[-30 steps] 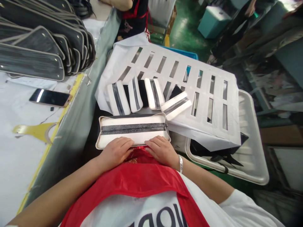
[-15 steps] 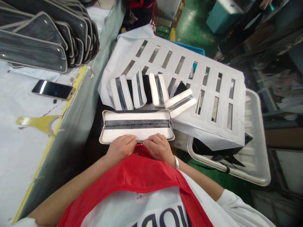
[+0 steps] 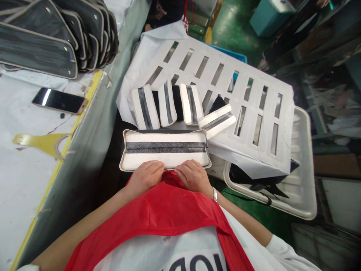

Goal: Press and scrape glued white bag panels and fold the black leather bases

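Observation:
A long cream-white panel point(image 3: 163, 159) with a dark grey stripe along its middle lies crosswise in front of me; it looks like the base of a bag. My left hand point(image 3: 148, 175) grips its near edge left of centre, fingers curled over the rim. Right of centre, my right hand point(image 3: 194, 176) holds the same edge in the same way. Both thumbs are hidden below the rim. Just beyond the panel, several smaller striped white pieces point(image 3: 144, 107) stand or lean in a row, the rightmost one point(image 3: 217, 122) tilted over.
A white slotted board point(image 3: 254, 113) slopes behind, over a pale plastic tub point(image 3: 306, 169) at right. On the left table point(image 3: 25, 188) lie a stack of dark panels point(image 3: 39, 51), a phone point(image 3: 59, 100) and a yellow hooked tool point(image 3: 42, 143). Another person stands at upper right.
My hands keep their hold on the panel's near edge and have shifted very slightly right with it. The view has tilted a little; the small pieces stay put.

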`<state>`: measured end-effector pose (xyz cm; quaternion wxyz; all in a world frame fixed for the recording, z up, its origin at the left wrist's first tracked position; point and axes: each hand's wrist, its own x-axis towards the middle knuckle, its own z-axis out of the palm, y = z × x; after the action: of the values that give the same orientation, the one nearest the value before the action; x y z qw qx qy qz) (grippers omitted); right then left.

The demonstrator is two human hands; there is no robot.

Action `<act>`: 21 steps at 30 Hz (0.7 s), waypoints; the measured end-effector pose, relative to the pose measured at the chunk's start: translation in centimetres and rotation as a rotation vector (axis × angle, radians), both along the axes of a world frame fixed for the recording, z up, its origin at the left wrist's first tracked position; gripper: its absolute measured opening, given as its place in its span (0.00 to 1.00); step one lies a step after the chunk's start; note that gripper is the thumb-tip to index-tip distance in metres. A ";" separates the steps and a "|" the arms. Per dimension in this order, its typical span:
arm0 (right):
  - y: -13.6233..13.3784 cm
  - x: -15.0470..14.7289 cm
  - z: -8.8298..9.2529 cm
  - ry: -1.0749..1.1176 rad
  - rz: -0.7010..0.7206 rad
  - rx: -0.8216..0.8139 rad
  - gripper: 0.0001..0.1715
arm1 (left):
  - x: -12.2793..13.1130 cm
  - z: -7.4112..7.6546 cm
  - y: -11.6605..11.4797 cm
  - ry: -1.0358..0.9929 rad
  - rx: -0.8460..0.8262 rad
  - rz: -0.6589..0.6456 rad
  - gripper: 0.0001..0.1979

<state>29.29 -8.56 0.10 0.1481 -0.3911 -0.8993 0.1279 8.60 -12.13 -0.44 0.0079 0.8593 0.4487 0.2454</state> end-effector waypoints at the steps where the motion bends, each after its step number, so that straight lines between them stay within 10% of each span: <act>1: 0.1 0.0 0.0 0.004 0.007 0.001 0.16 | 0.0 0.0 0.1 -0.006 -0.016 0.020 0.06; 21: 1.9 -2.1 2.5 -0.240 -0.094 -0.212 0.11 | 2.2 1.0 0.7 0.153 -0.217 0.308 0.02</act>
<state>27.17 -6.61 2.60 0.0032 -0.4587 -0.8727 0.1673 10.83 -11.46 0.59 0.0285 0.7909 0.5978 0.1280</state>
